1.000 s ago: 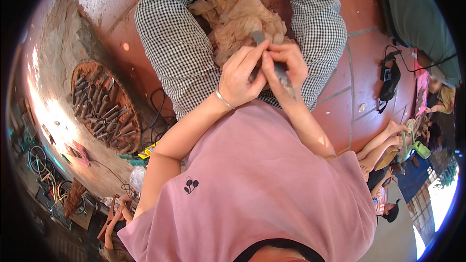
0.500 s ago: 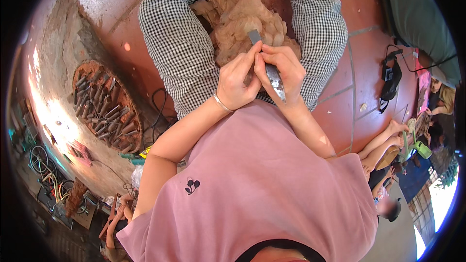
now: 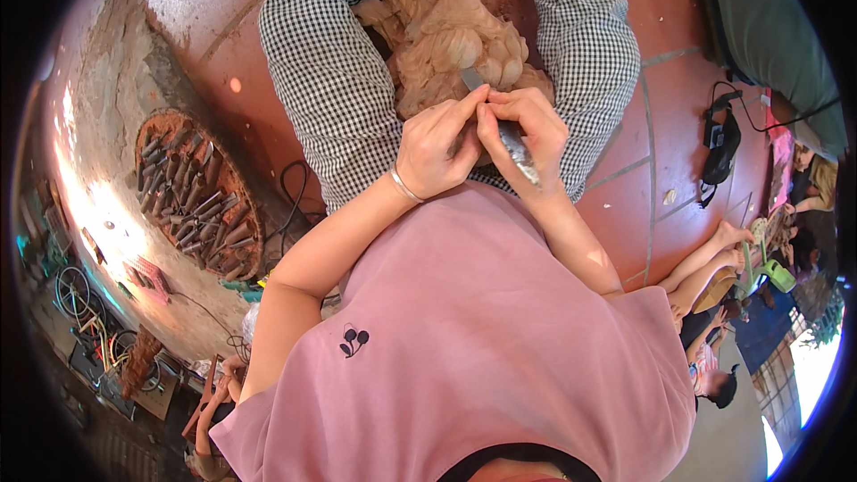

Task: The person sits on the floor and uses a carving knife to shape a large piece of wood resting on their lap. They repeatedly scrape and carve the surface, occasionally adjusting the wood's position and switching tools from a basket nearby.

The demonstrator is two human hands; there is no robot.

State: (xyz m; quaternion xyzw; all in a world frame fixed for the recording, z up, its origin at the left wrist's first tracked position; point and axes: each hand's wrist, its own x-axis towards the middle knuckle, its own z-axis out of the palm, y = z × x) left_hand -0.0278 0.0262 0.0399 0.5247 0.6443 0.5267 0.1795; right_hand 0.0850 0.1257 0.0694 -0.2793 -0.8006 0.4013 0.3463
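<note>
Watching the head cam feed here. Both my hands are bunched together over a wood carving (image 3: 446, 31) that sits between the knees, propped on the checked trousers (image 3: 330, 80). Right hand (image 3: 522, 134) is wrapped around a metal chisel (image 3: 511, 138), fingers fully curled on the shaft, with the blade end poking out up top and touching the carving near its lower edge. Left hand (image 3: 437, 147) is pressed right against it, thumb and forefinger pinched on the chisel just below the blade, the rest of the fingers folded in. There's a thin bracelet (image 3: 403, 186) on that wrist.

How far along? My guess is well into it. The carving already has rounded lobes and deep folds cut all over the part I can see, so the rough shaping looks done. The surface is pale and raw, no finish on it, and the chisel is on a small spot, so this reads like detail work with smoothing left to do. The far end of the piece is cut off by the frame, can't judge that bit.

Off to the left on the red tile floor (image 3: 661, 125) there's a round tray (image 3: 198, 196) full of more chisels, well apart from the hands.
</note>
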